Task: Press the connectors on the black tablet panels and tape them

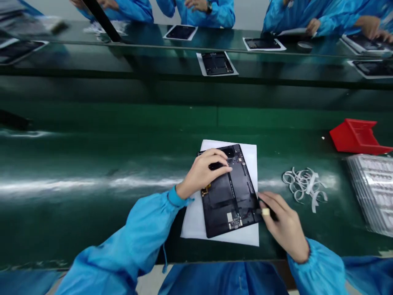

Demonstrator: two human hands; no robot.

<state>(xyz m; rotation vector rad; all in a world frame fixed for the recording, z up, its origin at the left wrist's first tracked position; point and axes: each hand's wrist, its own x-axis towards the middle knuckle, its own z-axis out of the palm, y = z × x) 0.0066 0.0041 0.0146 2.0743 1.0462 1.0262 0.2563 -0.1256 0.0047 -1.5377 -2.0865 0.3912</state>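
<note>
Where white paper (190, 223) lies, lower centre of frame, opened tablet (217, 213) atop; likely stiff, fragile, best held by edges; left hand (201, 172) half-curled over it, hold unclear; right hand (285, 225) closed on dark tool (273, 214).

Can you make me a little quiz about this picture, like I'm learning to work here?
1. True or false: the left hand is over the black opened-up device.

2. Where are the curly white strips?
A) to the left of the device
B) on top of the device
C) to the right of the device

3. Fill in the missing colour: the open bin near the stack of clear trays is ____.

Key: 1. True; 2. C; 3. red
</note>
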